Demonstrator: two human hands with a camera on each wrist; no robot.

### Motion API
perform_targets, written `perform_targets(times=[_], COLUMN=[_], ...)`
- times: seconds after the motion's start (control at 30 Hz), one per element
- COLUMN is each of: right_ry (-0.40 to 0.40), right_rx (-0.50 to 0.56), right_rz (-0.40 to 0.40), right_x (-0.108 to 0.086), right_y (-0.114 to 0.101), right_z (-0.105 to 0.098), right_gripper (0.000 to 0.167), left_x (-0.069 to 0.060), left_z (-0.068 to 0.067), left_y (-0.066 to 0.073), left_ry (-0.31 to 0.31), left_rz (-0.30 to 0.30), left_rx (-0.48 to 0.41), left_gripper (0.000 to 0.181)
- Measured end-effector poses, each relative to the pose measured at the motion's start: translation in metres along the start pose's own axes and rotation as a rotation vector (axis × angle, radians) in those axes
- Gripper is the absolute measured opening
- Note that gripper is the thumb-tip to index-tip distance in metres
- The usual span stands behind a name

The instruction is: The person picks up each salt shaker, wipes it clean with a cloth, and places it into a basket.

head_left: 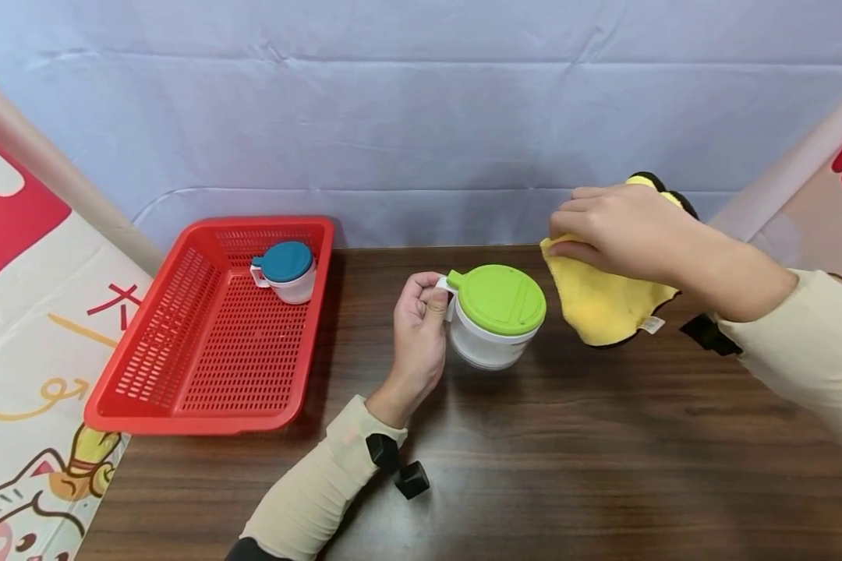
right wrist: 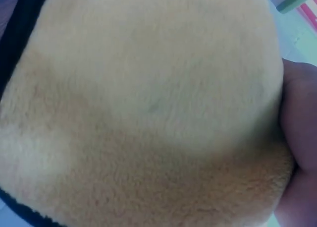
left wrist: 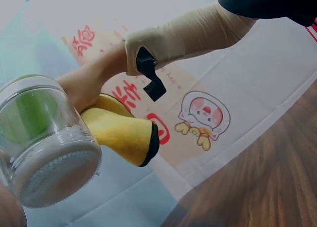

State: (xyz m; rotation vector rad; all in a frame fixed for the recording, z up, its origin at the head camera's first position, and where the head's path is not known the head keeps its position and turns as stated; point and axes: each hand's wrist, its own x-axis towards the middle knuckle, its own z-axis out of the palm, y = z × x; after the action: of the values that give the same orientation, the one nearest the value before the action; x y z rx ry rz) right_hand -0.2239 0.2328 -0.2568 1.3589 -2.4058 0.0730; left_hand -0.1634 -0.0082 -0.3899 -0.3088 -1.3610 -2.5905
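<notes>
My left hand grips the white handle of a clear seasoning jar with a green lid. The jar is held above the table, and its ribbed base shows in the left wrist view. To the right of the jar, my right hand pinches a yellow cleaning cloth with dark edging. The cloth hangs down beside the jar, apart from it in the head view. It fills most of the right wrist view, with part of the right hand at the right edge.
A red plastic basket stands on the left of the brown wooden table. In its far right corner sits another seasoning jar with a blue lid. A pale cloth backdrop rises behind the table.
</notes>
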Motion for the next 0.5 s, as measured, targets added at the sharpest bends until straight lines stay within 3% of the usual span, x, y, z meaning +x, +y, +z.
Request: perform_targets(times=[0.27, 0.5], right_ry=[-0.012, -0.071], right_rx=[-0.008, 0.017], right_rz=[0.070, 0.186], right_x=[-0.016, -0.049], right_y=[0.005, 0.008], right_z=[-0.001, 0.011], right_gripper=[0.026, 0.027], left_x=[0.001, -0.001], left_z=[-0.001, -0.002], left_y=[0.000, 0.000], left_ry=[0.017, 0.005], left_rz=[0.011, 0.017], left_rx=[-0.005, 0.004], left_gripper=[0.007, 0.019])
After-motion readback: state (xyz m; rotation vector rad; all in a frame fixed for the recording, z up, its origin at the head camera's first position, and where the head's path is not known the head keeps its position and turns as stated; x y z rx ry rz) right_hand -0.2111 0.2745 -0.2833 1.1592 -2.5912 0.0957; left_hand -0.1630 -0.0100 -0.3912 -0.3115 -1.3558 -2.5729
